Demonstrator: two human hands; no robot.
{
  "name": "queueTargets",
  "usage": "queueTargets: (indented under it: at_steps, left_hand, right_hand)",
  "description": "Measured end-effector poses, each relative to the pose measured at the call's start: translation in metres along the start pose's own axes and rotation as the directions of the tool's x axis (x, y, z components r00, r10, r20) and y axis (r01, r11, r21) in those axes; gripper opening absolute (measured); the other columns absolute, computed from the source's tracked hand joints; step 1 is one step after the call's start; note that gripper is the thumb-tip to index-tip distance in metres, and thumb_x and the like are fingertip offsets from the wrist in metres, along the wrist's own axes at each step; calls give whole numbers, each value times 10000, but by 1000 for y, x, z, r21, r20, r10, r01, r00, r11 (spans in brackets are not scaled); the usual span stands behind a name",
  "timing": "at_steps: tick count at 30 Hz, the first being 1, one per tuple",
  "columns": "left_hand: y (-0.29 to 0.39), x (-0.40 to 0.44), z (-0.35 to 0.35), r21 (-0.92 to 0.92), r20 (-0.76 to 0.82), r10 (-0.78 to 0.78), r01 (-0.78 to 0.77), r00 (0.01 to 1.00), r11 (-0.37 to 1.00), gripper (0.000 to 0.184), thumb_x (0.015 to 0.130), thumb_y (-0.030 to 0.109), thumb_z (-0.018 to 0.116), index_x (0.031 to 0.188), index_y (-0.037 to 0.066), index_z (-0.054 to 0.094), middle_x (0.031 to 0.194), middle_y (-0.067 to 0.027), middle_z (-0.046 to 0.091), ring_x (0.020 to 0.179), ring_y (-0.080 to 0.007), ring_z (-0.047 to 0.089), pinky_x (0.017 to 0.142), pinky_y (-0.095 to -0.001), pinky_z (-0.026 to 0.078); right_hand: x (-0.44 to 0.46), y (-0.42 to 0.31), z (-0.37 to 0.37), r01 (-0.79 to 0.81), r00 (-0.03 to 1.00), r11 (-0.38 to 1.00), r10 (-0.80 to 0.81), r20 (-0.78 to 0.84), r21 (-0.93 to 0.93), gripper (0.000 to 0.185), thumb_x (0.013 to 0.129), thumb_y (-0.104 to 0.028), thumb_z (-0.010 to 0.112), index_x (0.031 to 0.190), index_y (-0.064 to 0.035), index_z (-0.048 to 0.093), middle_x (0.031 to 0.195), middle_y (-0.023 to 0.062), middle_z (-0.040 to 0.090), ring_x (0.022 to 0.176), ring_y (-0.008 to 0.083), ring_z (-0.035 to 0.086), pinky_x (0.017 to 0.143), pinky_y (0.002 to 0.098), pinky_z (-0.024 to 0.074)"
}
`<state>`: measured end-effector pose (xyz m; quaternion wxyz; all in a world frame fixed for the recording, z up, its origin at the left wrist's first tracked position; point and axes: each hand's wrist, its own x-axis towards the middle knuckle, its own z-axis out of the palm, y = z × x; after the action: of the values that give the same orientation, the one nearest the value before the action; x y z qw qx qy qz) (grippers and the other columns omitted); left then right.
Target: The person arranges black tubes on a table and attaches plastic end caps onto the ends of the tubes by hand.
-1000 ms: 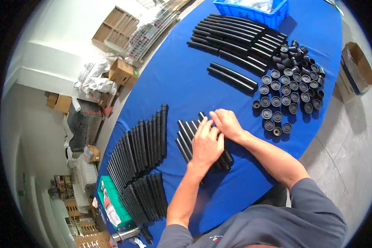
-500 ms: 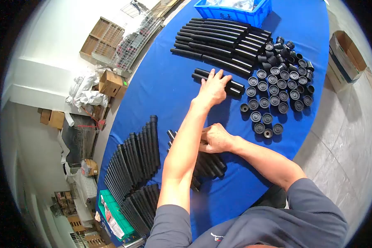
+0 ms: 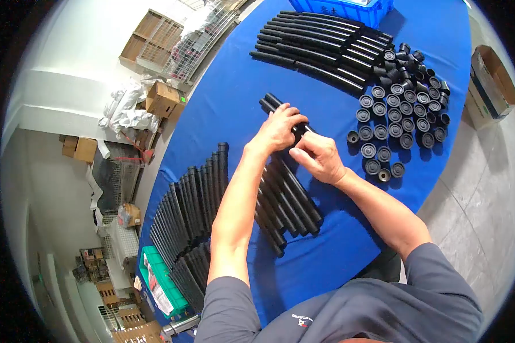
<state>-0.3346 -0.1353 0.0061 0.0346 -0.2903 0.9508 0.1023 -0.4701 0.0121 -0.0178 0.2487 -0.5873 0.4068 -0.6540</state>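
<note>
Two black tubes (image 3: 270, 102) slant across the blue cloth, gripped by my left hand (image 3: 277, 128) near their middle. At their lower right end, my right hand (image 3: 317, 157) is closed with curled fingers that hide the tube ends. Just below both hands lies a row of loose black tubes (image 3: 292, 197), partly covered by my left forearm. To the right of my hands is a cluster of round black caps (image 3: 393, 115), many standing upright with ringed tops showing.
Black tubes (image 3: 320, 48) lie in rows at the far side, before a blue crate (image 3: 340, 12). More capped-looking tubes (image 3: 197, 194) fan out on the left, near a green basket (image 3: 160, 283). A cardboard box (image 3: 489, 86) stands right of the table.
My left hand has drawn the two tubes toward me, away from the far rows, and they are tilted more steeply. My right hand has moved from the near tubes up to their end.
</note>
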Motion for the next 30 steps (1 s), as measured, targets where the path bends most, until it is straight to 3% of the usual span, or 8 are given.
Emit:
queueTargets:
  at_steps: [3,7,8,10,12,17,27,30]
  left_hand:
    - [10,-21,10,-7,-17,7,-7,1000,1000,520,784,202,758,1291,145,653,1454,-145,542,1436,-422,406,1168,-558,366]
    - [56,-50,11,-23,12,-14,14,1000,1000,558,752,48,665,1303,119,610,1400,-157,563,1429,-435,410,1151,-627,345]
    - [73,-53,10,-160,20,-46,49,999,986,562,722,61,675,1280,118,645,1382,-148,572,1433,-412,404,1165,-674,302]
    - [101,-68,12,-20,5,9,-9,1000,1000,522,716,69,661,1233,127,703,1376,-137,572,1451,-393,373,1157,-726,272]
    - [122,-79,13,-97,33,13,-10,999,995,475,723,92,654,1188,131,744,1389,-137,562,1473,-392,330,1145,-750,274]
    - [160,-116,22,-88,0,-18,18,1000,996,534,784,156,686,1317,152,663,1443,-165,514,1479,-402,315,1143,-713,311]
    - [176,-151,41,-97,-280,-123,99,952,990,393,861,131,633,1247,83,684,1470,-191,522,1419,-393,442,1117,-609,404]
    - [176,-167,33,-176,-444,-199,133,873,975,348,894,125,652,1234,69,696,1436,-213,558,1374,-423,492,1120,-577,417]
  right_hand:
    - [6,-3,-4,-35,998,999,37,-48,41,207,927,-197,723,845,-16,664,745,120,610,617,238,598,587,357,477]
    - [8,7,-9,-99,992,995,100,-80,21,208,969,-177,662,864,2,677,731,132,581,637,230,579,609,347,469]
    - [5,13,-6,-147,983,987,153,-105,65,233,980,-180,658,843,9,670,697,115,574,618,193,555,589,342,455]
    - [10,8,-8,-189,973,977,200,-117,97,260,991,-185,654,822,13,657,680,92,580,615,142,527,571,333,441]
    - [7,17,-7,-261,953,948,283,-111,182,292,1021,-209,628,833,10,675,681,41,583,643,93,511,565,298,430]
    - [6,14,-5,-301,947,934,316,-53,190,330,1031,-256,626,817,-13,683,665,2,577,605,59,505,534,258,406]
    - [0,25,7,-443,896,896,441,49,39,402,1040,-327,618,799,-12,680,625,-12,565,571,47,497,508,266,408]
    - [-2,30,10,-331,928,918,359,102,-216,427,1018,-303,626,749,29,621,622,145,555,552,196,519,554,381,418]
